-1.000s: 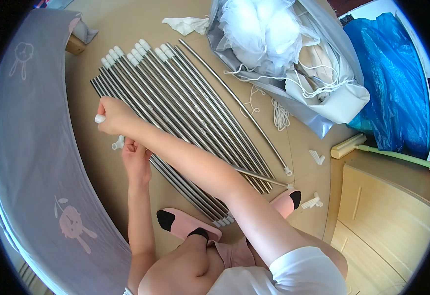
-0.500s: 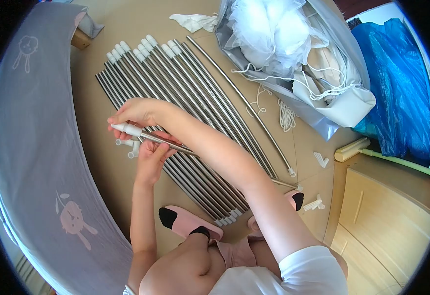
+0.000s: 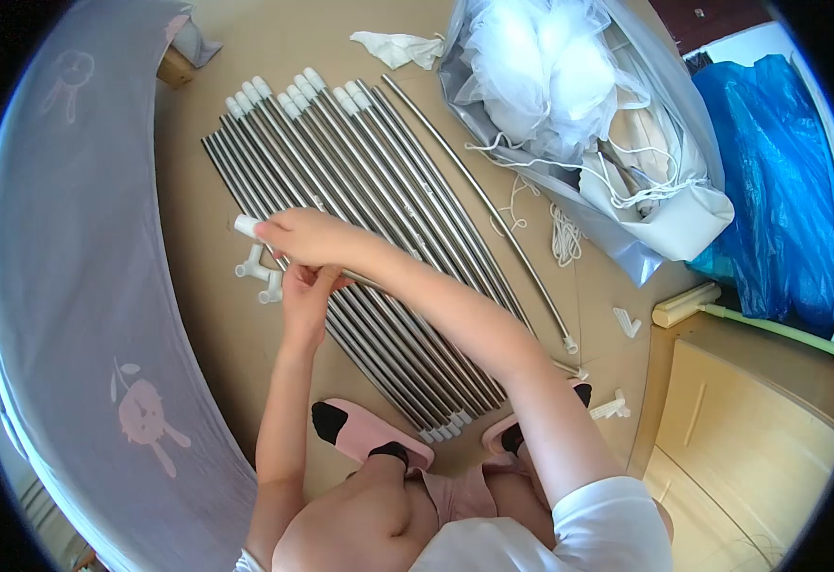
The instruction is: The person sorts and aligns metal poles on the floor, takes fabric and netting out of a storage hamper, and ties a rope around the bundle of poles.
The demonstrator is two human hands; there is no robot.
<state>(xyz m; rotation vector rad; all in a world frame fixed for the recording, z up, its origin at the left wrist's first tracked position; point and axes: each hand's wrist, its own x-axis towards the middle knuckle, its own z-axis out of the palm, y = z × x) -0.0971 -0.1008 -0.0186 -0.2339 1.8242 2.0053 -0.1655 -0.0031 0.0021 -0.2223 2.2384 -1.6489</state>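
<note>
A metal pole [image 3: 364,280] runs through both hands, mostly hidden beneath my right forearm. My left hand [image 3: 306,294] is closed around it, thumb along the tube. Just ahead, my right hand [image 3: 310,235] wraps over the pole's end, where a white plastic fitting [image 3: 246,226] sticks out past the fingers. White plastic connectors [image 3: 250,265] lie on the floor left of my left hand. Below the hands, many more metal poles [image 3: 379,195] lie side by side in a row, several with white caps at their ends.
At the upper right sits a grey bag [image 3: 693,157] holding white netting [image 3: 546,67]. Beyond it is a blue plastic bag [image 3: 770,181]. A cord bundle [image 3: 565,235] and small white brackets [image 3: 611,405] lie on the floor. Grey-lilac fabric [image 3: 83,286] borders the left; a wooden cabinet [image 3: 741,429] stands at right.
My right hand has slid onto the white fitting and now covers most of it; before, more of the fitting showed. The view has shifted slightly, moving the scene rightward.
</note>
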